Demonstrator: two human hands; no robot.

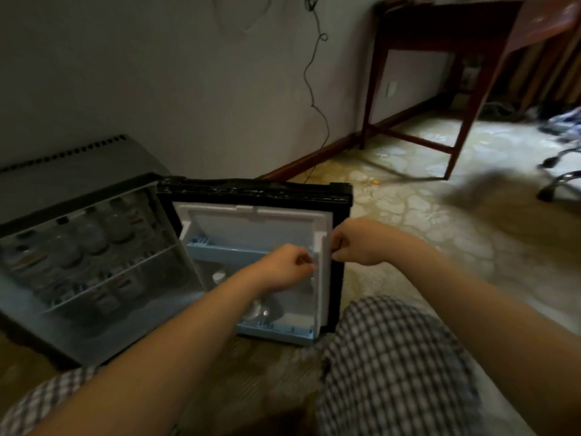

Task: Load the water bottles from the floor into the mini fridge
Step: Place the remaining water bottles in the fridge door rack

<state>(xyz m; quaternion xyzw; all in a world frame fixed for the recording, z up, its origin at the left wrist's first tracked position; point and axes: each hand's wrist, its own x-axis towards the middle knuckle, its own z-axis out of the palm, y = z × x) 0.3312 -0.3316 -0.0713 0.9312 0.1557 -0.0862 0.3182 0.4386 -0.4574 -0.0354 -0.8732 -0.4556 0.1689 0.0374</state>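
The mini fridge (pixel 78 171) stands on the floor at the left with its door (pixel 251 228) swung wide open. Several water bottles (pixel 91 237) fill its wire shelves. More clear bottles (pixel 257 309) stand in the door's lower blue rack. My left hand (pixel 283 269) is at the right end of the door's upper blue shelf (pixel 226 250), fingers closed against it. My right hand (pixel 358 243) grips the door's outer right edge with curled fingers. The picture is blurred, so I cannot make out a bottle in either hand.
A dark wooden table (pixel 440 36) stands by the wall at the upper right. An office chair base (pixel 559 180) sits at the far right. A black cable (pixel 314 99) hangs down the wall. My checked-trouser knees (pixel 393 357) are just before the door.
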